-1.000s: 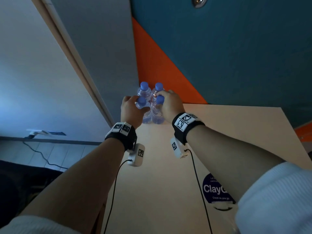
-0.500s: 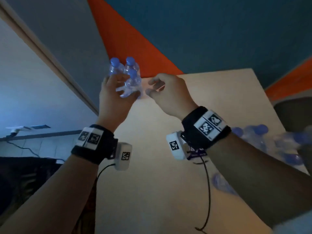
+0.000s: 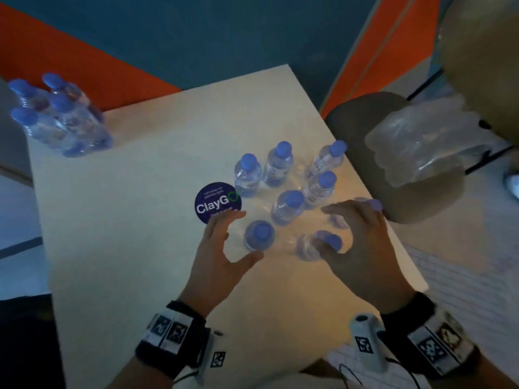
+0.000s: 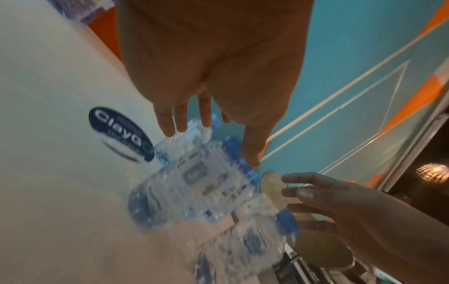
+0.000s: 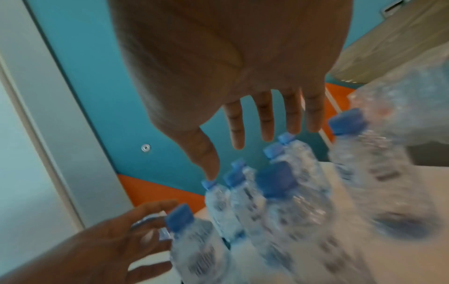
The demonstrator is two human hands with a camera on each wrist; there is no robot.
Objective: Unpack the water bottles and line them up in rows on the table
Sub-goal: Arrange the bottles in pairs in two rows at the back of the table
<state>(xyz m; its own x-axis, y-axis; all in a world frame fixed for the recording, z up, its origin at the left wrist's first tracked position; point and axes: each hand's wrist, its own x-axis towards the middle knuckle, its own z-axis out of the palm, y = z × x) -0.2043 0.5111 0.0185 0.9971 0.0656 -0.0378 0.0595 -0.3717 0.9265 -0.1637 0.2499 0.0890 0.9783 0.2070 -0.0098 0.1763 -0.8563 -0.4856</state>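
Note:
Several clear water bottles with blue caps stand loose on the beige table (image 3: pixel 126 220), right of centre. My left hand (image 3: pixel 245 234) hovers spread around the nearest left bottle (image 3: pixel 258 240), with gaps between it and the fingers. My right hand (image 3: pixel 331 228) hangs over the nearest right bottle (image 3: pixel 330 244), fingers straight, and partly hides another bottle under them. Neither hand holds anything. The left wrist view shows my left hand (image 4: pixel 213 138) above blurred bottles (image 4: pixel 194 184). In the right wrist view my right hand (image 5: pixel 243 149) is spread above the caps (image 5: pixel 274 180).
A tight group of bottles (image 3: pixel 56 116) stands at the table's far left corner. The empty plastic wrap (image 3: pixel 421 144) lies on a chair (image 3: pixel 365 113) just right of the table. A round dark ClayGo sticker (image 3: pixel 217 202) sits beside my left fingers.
Both hands have left the bottles at the far left corner and come back to the loose bottles near me. The left hand has let go of its bottle. The view has swung right and down.

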